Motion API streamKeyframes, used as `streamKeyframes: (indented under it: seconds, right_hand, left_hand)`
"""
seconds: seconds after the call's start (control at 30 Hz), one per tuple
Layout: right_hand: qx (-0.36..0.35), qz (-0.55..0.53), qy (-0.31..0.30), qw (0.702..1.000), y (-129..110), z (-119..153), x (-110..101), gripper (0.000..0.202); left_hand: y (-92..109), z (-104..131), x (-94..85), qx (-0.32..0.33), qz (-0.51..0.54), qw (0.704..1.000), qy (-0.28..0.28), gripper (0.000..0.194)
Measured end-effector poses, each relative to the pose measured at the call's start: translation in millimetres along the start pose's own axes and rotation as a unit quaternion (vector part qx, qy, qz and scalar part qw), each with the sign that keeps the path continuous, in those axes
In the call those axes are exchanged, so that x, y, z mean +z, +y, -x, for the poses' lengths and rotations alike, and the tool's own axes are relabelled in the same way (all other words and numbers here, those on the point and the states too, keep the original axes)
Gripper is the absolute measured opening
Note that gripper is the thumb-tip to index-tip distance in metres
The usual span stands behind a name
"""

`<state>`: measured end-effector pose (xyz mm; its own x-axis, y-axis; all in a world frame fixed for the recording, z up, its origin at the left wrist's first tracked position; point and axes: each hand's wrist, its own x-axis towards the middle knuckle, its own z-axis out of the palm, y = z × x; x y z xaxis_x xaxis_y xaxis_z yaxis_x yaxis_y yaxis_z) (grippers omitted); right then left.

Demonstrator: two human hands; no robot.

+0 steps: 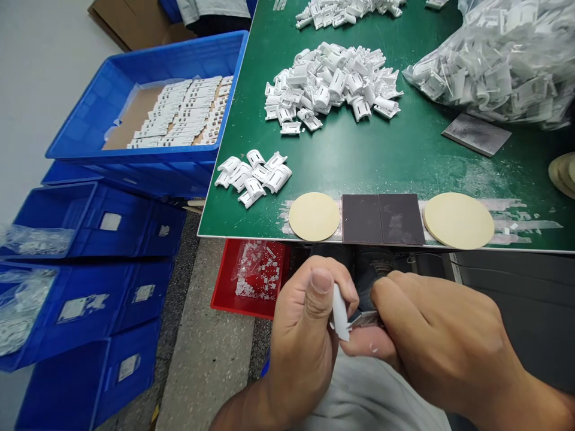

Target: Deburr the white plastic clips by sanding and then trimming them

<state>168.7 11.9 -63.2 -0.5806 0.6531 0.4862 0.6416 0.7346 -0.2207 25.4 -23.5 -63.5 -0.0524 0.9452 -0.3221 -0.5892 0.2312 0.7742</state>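
My left hand (300,329) is closed around a curved white plastic part (340,314), its thumb pressing along the near side. In my closed right hand (442,335) is a small flat metal blade (366,319); its handle, if any, is hidden by the fingers. The blade's tip meets the lower edge of the plastic part, and a tiny white shaving sits on a right fingertip. Both hands are held in front of the table edge, above my lap. On the green table (359,155), a small group of similar white parts (254,176) lies at the left corner.
A large pile of white parts (332,84) and a clear bag of parts (503,66) lie farther back. Round cream discs (314,216) flank dark square plates (381,219) along the front edge. Blue crates (90,149) stand left; a red bin (224,287) with scraps sits below.
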Motion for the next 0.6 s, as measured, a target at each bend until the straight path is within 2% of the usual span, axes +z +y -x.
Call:
streamKeyframes:
  seconds: [0.4, 0.5, 0.53, 0.6]
  right_hand:
    - [-0.008, -0.004, 0.009, 1.0, 0, 4, 2, 0.058]
    - [-0.01, -0.041, 0.01, 0.999, 1, 7, 4, 0.056]
    - [-0.007, -0.069, 0.011, 0.998, 1, 8, 5, 0.054]
    - [0.0, -0.135, 0.021, 0.991, 2, 13, 7, 0.051]
  left_hand:
    - [-1, 0, 2.8, 0.0, 0.0, 1.0, 0.004, 0.039]
    - [-3, 1, 1.7, 0.002, -0.009, 1.0, -0.004, 0.04]
    - [-2, 0, -0.1, 0.02, -0.027, 0.999, 0.002, 0.04]
    - [4, -10, -6.3, 0.108, -0.121, 0.986, 0.039, 0.037]
